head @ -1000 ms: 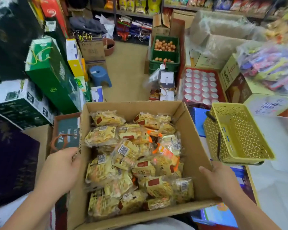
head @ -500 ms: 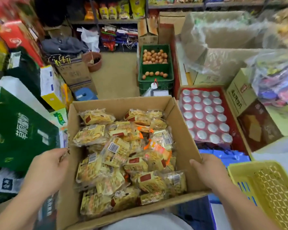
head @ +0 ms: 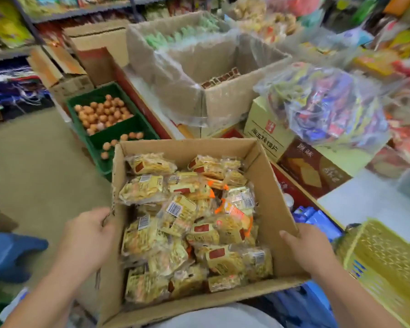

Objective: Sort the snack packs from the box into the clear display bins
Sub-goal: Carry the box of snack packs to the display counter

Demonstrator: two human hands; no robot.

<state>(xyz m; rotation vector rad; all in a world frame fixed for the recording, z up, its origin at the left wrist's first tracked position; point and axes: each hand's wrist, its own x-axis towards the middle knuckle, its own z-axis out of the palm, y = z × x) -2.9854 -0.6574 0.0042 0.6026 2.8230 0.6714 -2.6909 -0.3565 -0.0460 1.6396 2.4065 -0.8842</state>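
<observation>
Gripped the box (head: 270, 197) with the left hand (head: 88, 237), fingers (head: 102, 213) curled over its left wall. Clasped the right wall with the right hand (head: 305, 249). Held packs (head: 187, 223) heaped inside.

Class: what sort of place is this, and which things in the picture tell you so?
Most likely a small grocery shop: shelves of packaged goods, a green crate of eggs and a yellow shopping basket.
</observation>
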